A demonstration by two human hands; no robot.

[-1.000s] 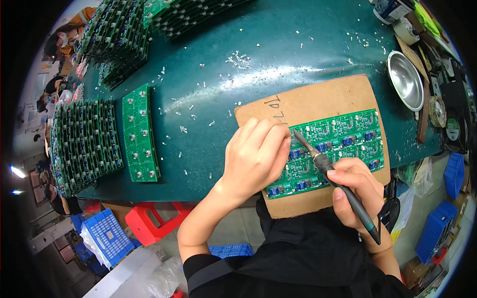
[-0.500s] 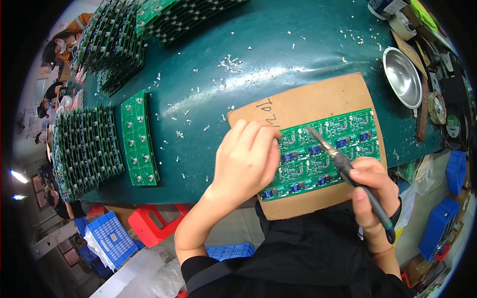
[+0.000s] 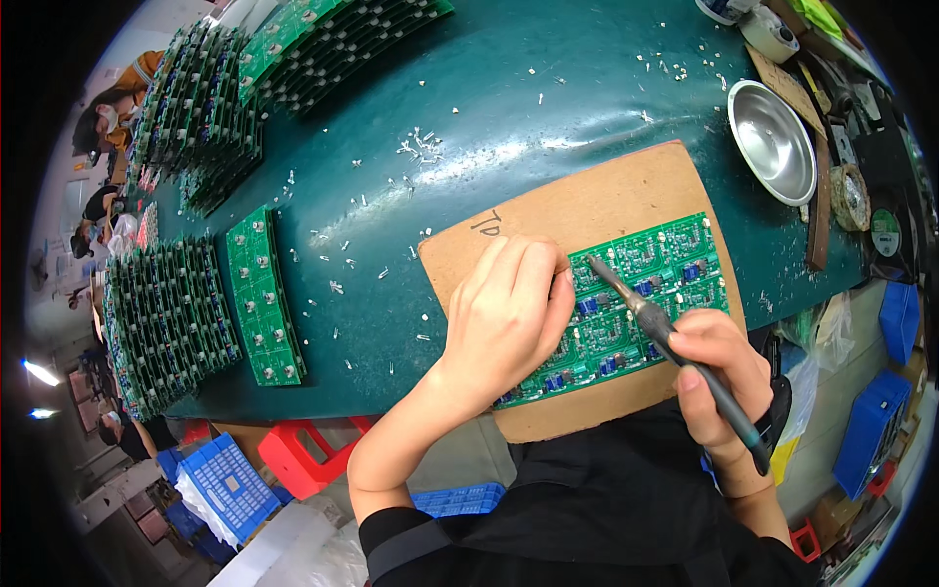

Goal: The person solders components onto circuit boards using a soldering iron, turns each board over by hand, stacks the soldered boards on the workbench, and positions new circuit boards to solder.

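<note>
A green circuit board panel (image 3: pixel 636 333) with rows of blue and white components lies on a sheet of brown cardboard (image 3: pixel 606 186). My right hand (image 3: pixel 719 377) is closed around the dark handle of a soldering iron (image 3: pixel 665 338). The iron slants up to the left, its tip at the panel's upper left part, close to my left fingertips. My left hand (image 3: pixel 514 308) rests over the panel's left end with curled, closed fingers. Whatever those fingers pinch is hidden beneath the hand.
Stacked boards (image 3: pixel 171 323) stand at the left, beside a flatter pile (image 3: pixel 264 303); more stacks (image 3: pixel 342 49) sit at the far left. Clipped leads (image 3: pixel 421 147) litter the green table mat (image 3: pixel 518 98). A metal bowl (image 3: pixel 773 142) and a tape roll (image 3: pixel 770 34) are at the right.
My left hand has shifted right, covering more of the panel's left end. The iron stays in my right hand, its tip still at the panel's upper left part. The whole view has shifted slightly.
</note>
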